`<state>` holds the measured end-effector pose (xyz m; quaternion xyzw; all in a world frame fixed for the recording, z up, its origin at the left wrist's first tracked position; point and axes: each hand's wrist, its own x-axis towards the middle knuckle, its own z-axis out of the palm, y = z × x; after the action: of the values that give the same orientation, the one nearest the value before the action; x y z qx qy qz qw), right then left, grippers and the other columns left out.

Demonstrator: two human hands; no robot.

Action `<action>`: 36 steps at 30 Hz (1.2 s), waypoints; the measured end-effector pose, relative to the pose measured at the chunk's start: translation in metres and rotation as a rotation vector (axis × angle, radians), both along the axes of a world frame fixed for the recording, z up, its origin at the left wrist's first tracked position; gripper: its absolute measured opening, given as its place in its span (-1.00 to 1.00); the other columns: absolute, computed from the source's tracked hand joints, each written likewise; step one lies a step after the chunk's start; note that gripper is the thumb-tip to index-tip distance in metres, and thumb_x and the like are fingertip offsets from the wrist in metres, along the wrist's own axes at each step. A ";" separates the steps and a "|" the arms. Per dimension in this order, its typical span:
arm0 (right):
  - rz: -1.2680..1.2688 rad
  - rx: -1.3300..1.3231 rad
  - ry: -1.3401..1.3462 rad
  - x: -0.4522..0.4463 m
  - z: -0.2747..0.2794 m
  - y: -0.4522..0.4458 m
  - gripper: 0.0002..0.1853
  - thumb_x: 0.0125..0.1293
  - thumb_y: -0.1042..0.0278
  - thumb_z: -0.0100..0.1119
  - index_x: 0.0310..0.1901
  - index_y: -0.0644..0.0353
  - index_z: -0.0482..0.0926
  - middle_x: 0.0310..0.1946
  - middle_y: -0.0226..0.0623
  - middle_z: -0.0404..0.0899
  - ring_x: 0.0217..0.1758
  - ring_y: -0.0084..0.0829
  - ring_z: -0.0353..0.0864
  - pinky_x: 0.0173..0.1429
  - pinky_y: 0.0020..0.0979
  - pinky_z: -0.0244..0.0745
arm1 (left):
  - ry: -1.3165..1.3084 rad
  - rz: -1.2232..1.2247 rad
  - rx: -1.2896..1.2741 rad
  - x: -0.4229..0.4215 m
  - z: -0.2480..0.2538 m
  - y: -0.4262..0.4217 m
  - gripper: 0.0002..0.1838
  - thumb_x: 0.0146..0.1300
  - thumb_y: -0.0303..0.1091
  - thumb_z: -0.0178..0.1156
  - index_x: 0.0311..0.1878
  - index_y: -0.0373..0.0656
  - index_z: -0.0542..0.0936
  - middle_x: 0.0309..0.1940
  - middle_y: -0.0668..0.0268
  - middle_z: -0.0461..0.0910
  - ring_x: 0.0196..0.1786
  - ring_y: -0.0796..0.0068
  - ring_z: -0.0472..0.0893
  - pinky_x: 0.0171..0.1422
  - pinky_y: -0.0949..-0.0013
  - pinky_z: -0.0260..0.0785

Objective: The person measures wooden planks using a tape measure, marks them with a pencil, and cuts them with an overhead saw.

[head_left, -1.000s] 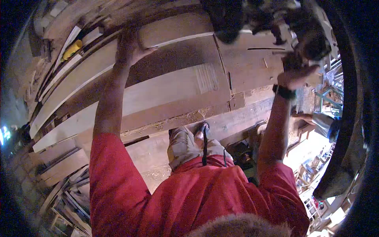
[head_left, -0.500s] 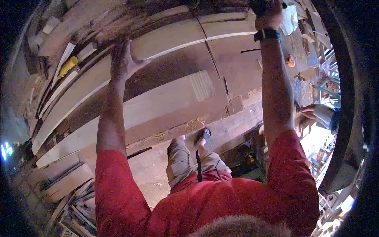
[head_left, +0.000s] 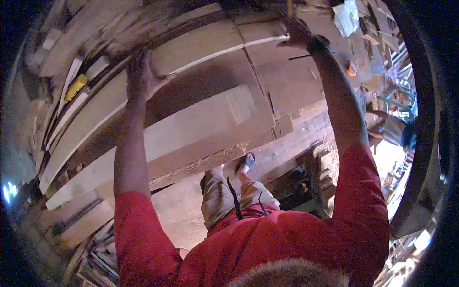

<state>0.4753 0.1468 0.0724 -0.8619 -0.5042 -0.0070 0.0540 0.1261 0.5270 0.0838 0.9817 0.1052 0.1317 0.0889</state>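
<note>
- Head view: left hand [head_left: 142, 80] lies across the long plank [head_left: 198, 47] on the bench [head_left: 291, 79], thumb splayed; right hand [head_left: 300, 36] meets its right end. Firm grip? Can't tell, either hand.
- Looks like steadying; the next move calls for even control.
- Right hand's come nearer, dark object gone from it!

One wide, fisheye view from a camera worn on the person's head, facing forward and steeply down. Hair [head_left: 291, 276] at the bottom edge is nearest the lens, and the red shirt [head_left: 282, 234] close by fills the lower middle. The left hand [head_left: 142, 81] and right hand [head_left: 300, 37] appear farther off, near the top, with the surface [head_left: 287, 79] spanning the upper half. Dark curved borders ring the scene.
</note>
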 end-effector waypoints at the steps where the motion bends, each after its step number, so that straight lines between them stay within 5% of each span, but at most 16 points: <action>1: 0.044 -0.093 -0.045 0.005 0.003 0.002 0.19 -0.17 -0.11 0.52 0.46 0.09 0.03 0.41 0.08 0.16 0.44 0.06 0.18 0.44 -0.03 0.12 | 0.066 0.043 0.017 0.001 0.002 -0.002 0.12 -0.25 0.15 0.54 0.34 -0.23 0.24 0.33 -0.02 0.27 0.42 -0.03 0.20 0.51 -0.05 -0.01; 8: -0.039 -0.168 -0.026 -0.002 0.013 0.005 0.15 -0.21 -0.11 0.52 0.44 0.01 0.10 0.44 -0.07 0.14 0.45 -0.03 0.18 0.43 0.08 0.09 | 0.065 0.033 0.070 0.000 -0.003 0.000 0.12 -0.22 0.25 0.49 0.33 -0.23 0.26 0.34 -0.02 0.26 0.42 -0.02 0.20 0.51 -0.04 -0.01; 12: -0.252 -0.164 -0.003 -0.067 0.041 -0.031 0.03 -0.19 -0.08 0.51 0.37 0.01 0.25 0.34 -0.15 0.33 0.42 -0.11 0.25 0.44 -0.04 0.14 | 0.047 0.051 0.099 -0.002 -0.004 -0.002 0.11 -0.21 0.30 0.46 0.32 -0.24 0.28 0.33 -0.03 0.28 0.40 -0.03 0.23 0.51 -0.03 0.00; 16: -0.354 0.012 0.256 -0.137 0.046 -0.101 -0.16 -0.06 -0.02 0.49 0.25 0.18 0.40 0.28 -0.01 0.36 0.39 -0.03 0.26 0.41 -0.14 0.23 | -0.053 -0.034 0.087 0.001 -0.007 0.009 0.12 -0.21 0.31 0.45 0.30 -0.29 0.29 0.30 -0.07 0.32 0.39 -0.04 0.25 0.49 -0.03 0.02; 18: -0.451 0.150 0.107 -0.197 0.031 -0.147 -0.10 -0.08 0.04 0.54 0.26 0.31 0.34 0.21 0.04 0.38 0.35 -0.05 0.30 0.38 -0.17 0.28 | -0.067 -0.082 0.036 -0.003 -0.015 0.009 0.12 -0.21 0.31 0.45 0.30 -0.30 0.29 0.29 -0.09 0.32 0.39 -0.04 0.26 0.49 -0.03 0.03; 20: -0.667 0.440 0.295 -0.253 -0.006 -0.210 -0.03 -0.09 0.08 0.58 0.29 0.37 0.25 0.23 0.01 0.35 0.33 -0.15 0.31 0.38 -0.21 0.27 | -0.040 0.000 -0.019 -0.004 -0.014 0.005 0.12 -0.22 0.28 0.47 0.30 -0.31 0.29 0.29 -0.10 0.31 0.39 -0.04 0.25 0.49 -0.02 0.04; 21: -0.664 0.347 0.199 -0.283 -0.008 -0.236 -0.01 -0.20 0.08 0.62 0.26 0.29 0.31 0.26 0.02 0.30 0.32 -0.07 0.29 0.44 -0.14 0.17 | -0.043 0.006 -0.014 -0.005 -0.014 0.006 0.12 -0.22 0.28 0.47 0.30 -0.31 0.29 0.29 -0.10 0.31 0.39 -0.04 0.25 0.49 -0.02 0.04; 25: -1.124 0.361 0.625 -0.386 0.025 -0.280 0.11 -0.14 -0.06 0.59 0.35 0.37 0.17 0.32 -0.05 0.25 0.36 -0.15 0.26 0.43 -0.17 0.21 | -0.092 -0.038 0.074 -0.007 -0.001 0.013 0.11 -0.23 0.25 0.49 0.31 -0.27 0.29 0.29 -0.10 0.32 0.38 -0.06 0.27 0.48 -0.01 0.07; 27: -1.227 0.022 0.359 -0.432 -0.026 -0.347 0.12 -0.14 -0.15 0.55 0.34 0.36 0.19 0.32 -0.07 0.27 0.35 -0.14 0.28 0.44 -0.20 0.19 | -0.137 -0.066 0.053 -0.004 -0.004 0.005 0.08 -0.25 0.21 0.51 0.28 -0.27 0.31 0.26 -0.11 0.35 0.35 -0.09 0.31 0.46 -0.01 0.10; 29: -1.317 -0.189 0.497 -0.462 -0.026 -0.366 -0.03 -0.10 -0.29 0.46 0.19 0.32 0.38 0.21 -0.02 0.44 0.16 -0.19 0.51 0.19 -0.27 0.44 | -0.066 -0.081 -0.006 -0.005 -0.005 0.003 0.06 -0.21 0.18 0.51 0.29 -0.28 0.30 0.25 -0.12 0.35 0.33 -0.10 0.33 0.43 -0.01 0.13; 30: -1.371 -0.070 0.578 -0.474 -0.015 -0.353 -0.13 -0.08 -0.32 0.42 0.01 0.37 0.47 -0.16 -0.03 0.60 -0.12 -0.15 0.58 0.02 -0.25 0.49 | 0.003 -0.071 0.007 -0.006 0.003 -0.002 0.07 -0.18 0.19 0.50 0.31 -0.29 0.28 0.27 -0.12 0.34 0.33 -0.11 0.34 0.41 -0.02 0.14; 33: -1.554 0.055 0.721 -0.514 -0.032 -0.337 -0.20 -0.11 -0.33 0.43 -0.09 0.33 0.61 -0.24 -0.02 0.68 -0.17 -0.19 0.67 -0.07 -0.25 0.53 | -0.051 -0.107 -0.264 0.003 -0.037 0.017 0.10 -0.12 0.27 0.42 0.36 -0.30 0.24 0.31 -0.13 0.30 0.35 -0.10 0.32 0.41 -0.03 0.14; 36: -1.633 -0.014 0.800 -0.555 -0.070 -0.344 -0.14 -0.18 -0.43 0.40 -0.11 0.33 0.62 -0.21 0.00 0.67 -0.12 -0.14 0.66 -0.01 -0.23 0.51 | 0.004 -0.087 0.007 -0.003 -0.029 0.022 0.10 -0.07 0.29 0.38 0.37 -0.30 0.22 0.33 -0.13 0.27 0.38 -0.10 0.28 0.44 -0.03 0.09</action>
<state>-0.0798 -0.1968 0.0025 -0.8896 0.3194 0.2596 0.1979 0.1226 0.5489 0.0546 0.9859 0.0620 0.1260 0.0908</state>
